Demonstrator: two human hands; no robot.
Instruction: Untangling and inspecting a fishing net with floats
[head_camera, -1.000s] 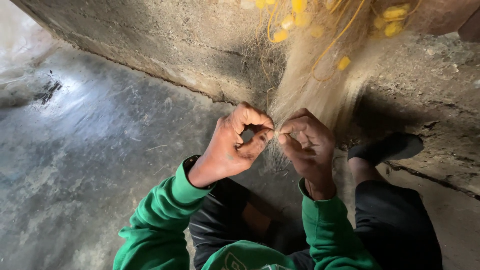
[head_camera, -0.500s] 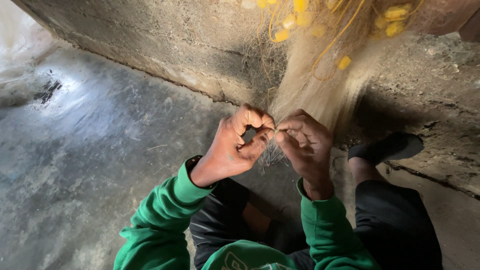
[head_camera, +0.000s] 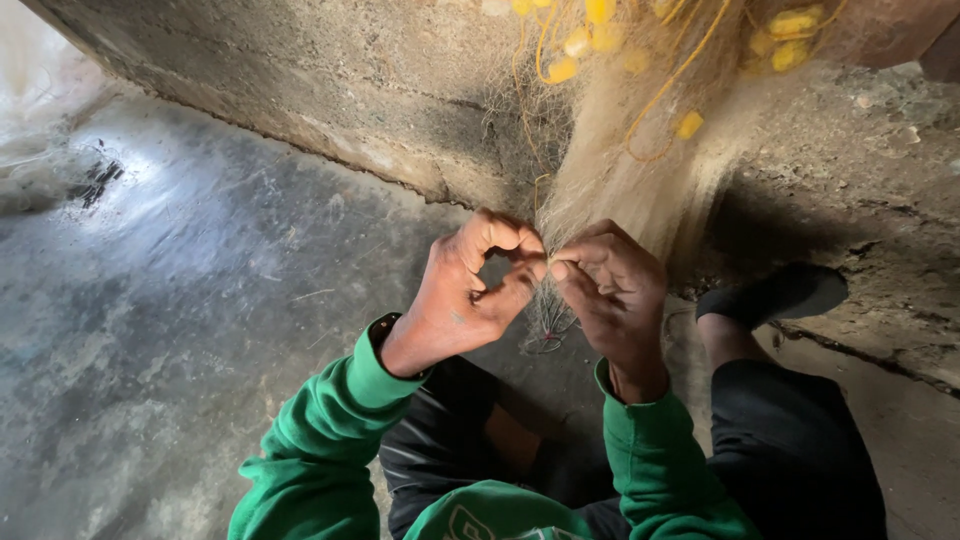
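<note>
Between two green sleeves, the left hand (head_camera: 455, 300) and right hand (head_camera: 612, 290) meet fingertip to fingertip, both pinching one pale fishing net (head_camera: 620, 190). Left of them, bare concrete floor (head_camera: 180, 300) lies open. Beyond, about eight yellow floats (head_camera: 562, 70) hang, some cut off above; mesh strands blur.

Pale straw-coloured net (head_camera: 620, 190), fine mesh; bright yellow floats (head_camera: 790, 25) and yellow cord (head_camera: 680, 75) threaded through it; vivid green sleeves (head_camera: 330, 430); black trousers (head_camera: 790, 450); mottled grey floor (head_camera: 180, 300).
</note>
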